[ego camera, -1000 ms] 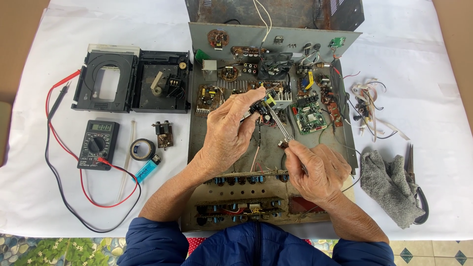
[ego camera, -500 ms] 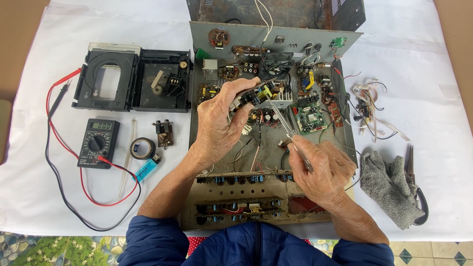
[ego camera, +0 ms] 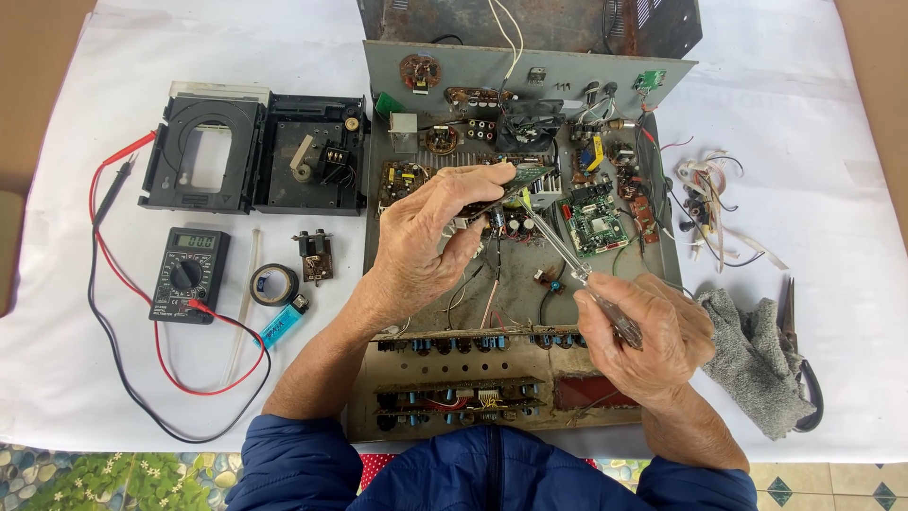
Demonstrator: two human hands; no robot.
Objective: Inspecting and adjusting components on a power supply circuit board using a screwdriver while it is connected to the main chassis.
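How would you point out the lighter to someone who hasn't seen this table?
Start at the multimeter on the left of the white sheet. Just right of it lies a roll of black tape. The lighter rests right below that roll: small, slim and translucent blue, the only blue item there.

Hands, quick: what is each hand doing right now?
Left hand: closed, holding up a small circuit board.
Right hand: closed around a clear-handled screwdriver, tip pointing at the board.
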